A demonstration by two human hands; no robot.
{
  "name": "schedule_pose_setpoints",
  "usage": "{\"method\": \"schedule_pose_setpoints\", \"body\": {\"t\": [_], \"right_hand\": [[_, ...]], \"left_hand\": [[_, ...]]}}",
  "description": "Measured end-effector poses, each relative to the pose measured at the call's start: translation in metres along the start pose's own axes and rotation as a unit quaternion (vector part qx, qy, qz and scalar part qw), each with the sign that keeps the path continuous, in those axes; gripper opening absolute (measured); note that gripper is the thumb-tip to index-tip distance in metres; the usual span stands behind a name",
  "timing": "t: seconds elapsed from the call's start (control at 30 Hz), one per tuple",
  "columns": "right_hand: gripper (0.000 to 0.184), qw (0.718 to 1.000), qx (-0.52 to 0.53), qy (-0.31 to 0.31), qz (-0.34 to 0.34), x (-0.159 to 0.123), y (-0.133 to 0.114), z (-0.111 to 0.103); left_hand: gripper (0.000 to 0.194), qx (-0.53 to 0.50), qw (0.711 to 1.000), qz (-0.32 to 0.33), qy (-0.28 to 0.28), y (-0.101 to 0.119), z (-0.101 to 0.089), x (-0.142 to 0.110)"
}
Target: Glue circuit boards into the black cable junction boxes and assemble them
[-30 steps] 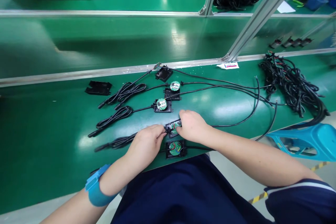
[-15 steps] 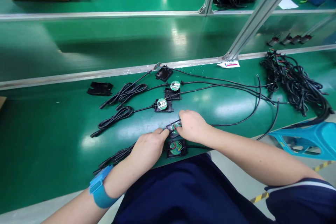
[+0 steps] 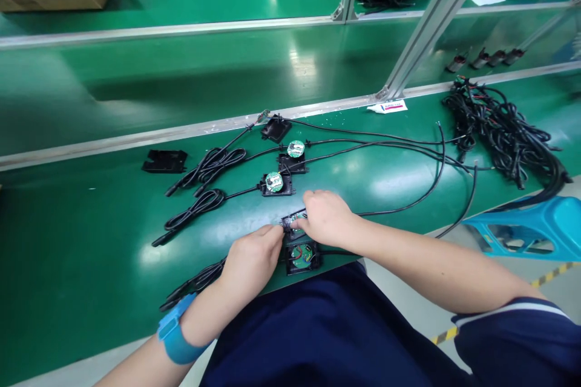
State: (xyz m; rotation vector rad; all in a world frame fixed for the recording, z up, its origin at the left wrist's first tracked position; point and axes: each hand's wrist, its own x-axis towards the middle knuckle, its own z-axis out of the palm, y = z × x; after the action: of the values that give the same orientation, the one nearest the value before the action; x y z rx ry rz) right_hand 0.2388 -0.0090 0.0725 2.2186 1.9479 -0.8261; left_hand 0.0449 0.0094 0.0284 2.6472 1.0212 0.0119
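Observation:
My left hand (image 3: 255, 259) is closed at the left end of a small black plastic case (image 3: 287, 221), its fingers pinching the black cable where it enters. Over the right part of this case, my right hand (image 3: 327, 216) grips with the thumb on the green circuit board (image 3: 298, 224) inside; the fingers partly cover the board. Just nearer to me lies a second open case (image 3: 290, 267) with a round board (image 3: 301, 256) and coloured wires. A coiled cable (image 3: 204, 278) lies left of it, partly behind my left hand.
Further back, two round boards (image 3: 296, 149) sit on open cases with cables. Another case (image 3: 276, 128) and a black cover (image 3: 164, 161) lie nearby. A white tube (image 3: 388, 107) lies by the metal rail. A cable bundle (image 3: 503, 133) is at right, above a blue stool (image 3: 535, 230).
My left fingers have shifted slightly to the case's left end, and my right thumb now lies further across the board. The whole view has moved a little.

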Motion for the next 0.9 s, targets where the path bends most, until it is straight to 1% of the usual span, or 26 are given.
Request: {"method": "schedule_pose_setpoints", "body": {"t": [0.1,0.17,0.33,0.43,0.53,0.67,0.73,0.83,0.9], "right_hand": [[0.046,1.000,-0.001,-0.013,0.005,0.003,-0.001,0.000],[0.046,1.000,-0.005,-0.020,0.010,0.004,-0.001,0.001],[0.044,0.999,-0.017,-0.031,0.008,0.004,-0.003,0.001],[0.044,0.999,-0.023,-0.030,0.005,0.004,-0.003,0.001],[0.045,0.999,-0.025,-0.030,0.005,0.005,-0.003,0.002],[0.045,0.999,-0.022,-0.030,-0.001,0.003,-0.004,0.000],[0.051,1.000,-0.014,-0.024,0.001,0.001,-0.007,-0.002],[0.062,0.999,-0.023,-0.021,0.027,0.002,-0.012,-0.004],[0.062,0.998,-0.040,-0.031,0.041,0.008,-0.015,-0.006]], "left_hand": [[0.022,-0.062,0.997,0.022,0.046,-0.007,0.002,-0.006],[0.024,-0.058,0.996,0.026,0.058,-0.008,0.002,-0.009],[0.027,-0.030,0.997,0.018,0.065,-0.009,0.003,-0.011],[0.031,-0.016,0.998,0.021,0.058,-0.013,0.003,-0.009],[0.029,0.003,0.998,0.044,0.045,-0.016,0.004,-0.007],[0.029,0.068,0.996,0.058,0.020,-0.013,0.005,-0.005],[0.030,0.086,0.995,0.054,-0.003,-0.010,0.004,-0.004],[0.030,0.083,0.995,0.043,-0.027,-0.008,0.002,-0.004],[0.029,0.074,0.996,0.039,-0.031,-0.008,0.003,-0.005]]}}
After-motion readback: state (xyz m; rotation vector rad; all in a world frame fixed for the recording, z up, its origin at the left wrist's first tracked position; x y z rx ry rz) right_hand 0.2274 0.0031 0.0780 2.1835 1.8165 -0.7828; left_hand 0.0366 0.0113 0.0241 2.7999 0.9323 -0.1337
